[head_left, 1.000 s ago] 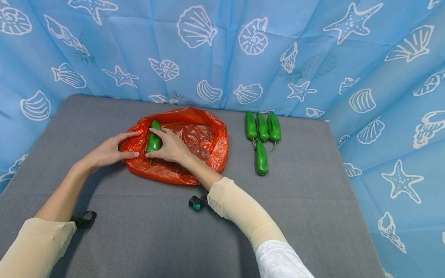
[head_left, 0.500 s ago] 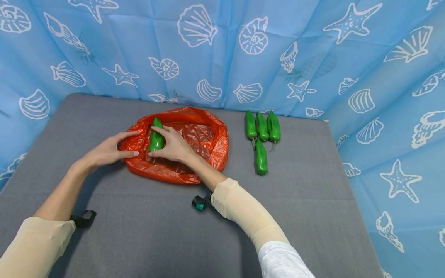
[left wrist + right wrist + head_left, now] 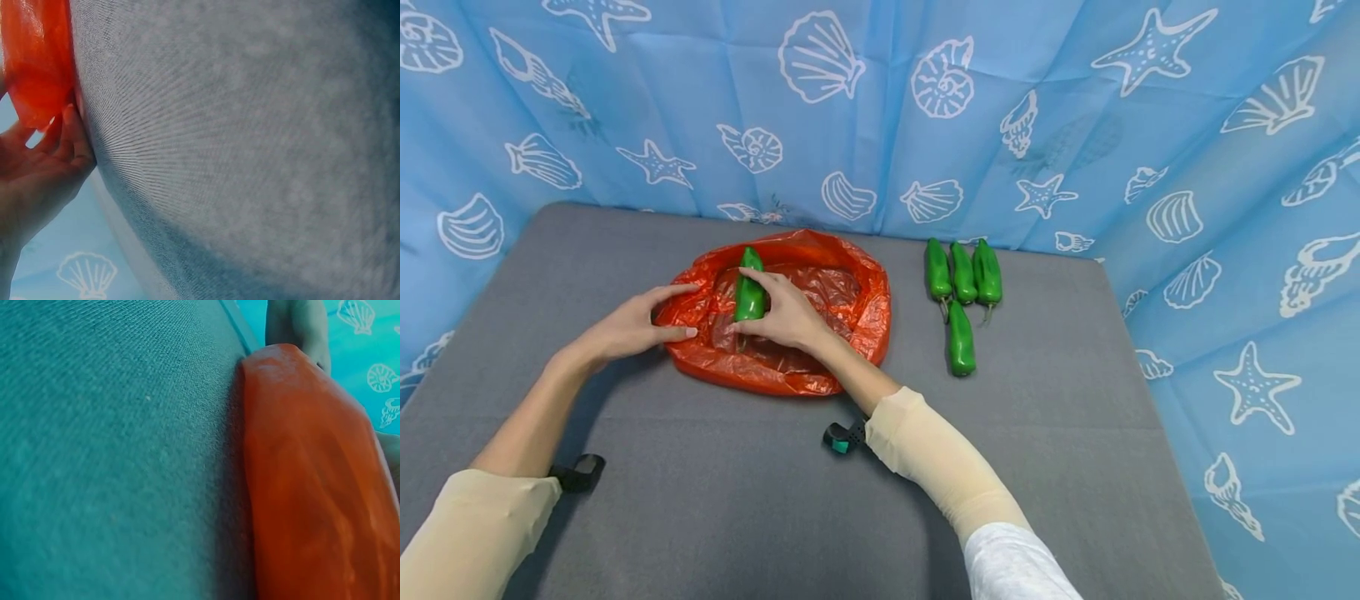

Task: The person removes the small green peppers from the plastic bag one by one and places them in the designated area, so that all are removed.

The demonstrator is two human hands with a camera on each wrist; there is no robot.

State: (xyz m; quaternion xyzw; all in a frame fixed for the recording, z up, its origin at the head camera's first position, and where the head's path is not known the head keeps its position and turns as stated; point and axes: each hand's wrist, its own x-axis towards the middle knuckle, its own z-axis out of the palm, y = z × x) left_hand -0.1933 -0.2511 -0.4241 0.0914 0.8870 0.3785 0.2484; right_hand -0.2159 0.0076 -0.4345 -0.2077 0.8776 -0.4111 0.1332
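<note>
An orange-red plastic bag (image 3: 871, 325) lies on the grey table with its mouth spread wide. My left hand (image 3: 628, 327) holds the bag's left end, thumb and fingers apart around it. In the left wrist view, that hand's fingertips (image 3: 70, 119) meet the bag's edge (image 3: 40, 62). Over the bag's opening, my right hand (image 3: 786, 312) grips a green chili pepper (image 3: 750, 296) lengthwise between thumb and fingers. The pepper's stem end points toward me. The right wrist view shows mostly the bag's outer wall (image 3: 312, 475), which hides the right hand's grip.
Right of the bag, three green peppers (image 3: 962, 273) lie side by side, with another pepper (image 3: 961, 340) in front of them. The grey table (image 3: 1060, 350) ends at a blue shell-patterned curtain (image 3: 850, 108) behind and to the right.
My right hand has carried the chili pepper a little to the right, away from the bag's left side. My left hand has stayed at the bag's left end.
</note>
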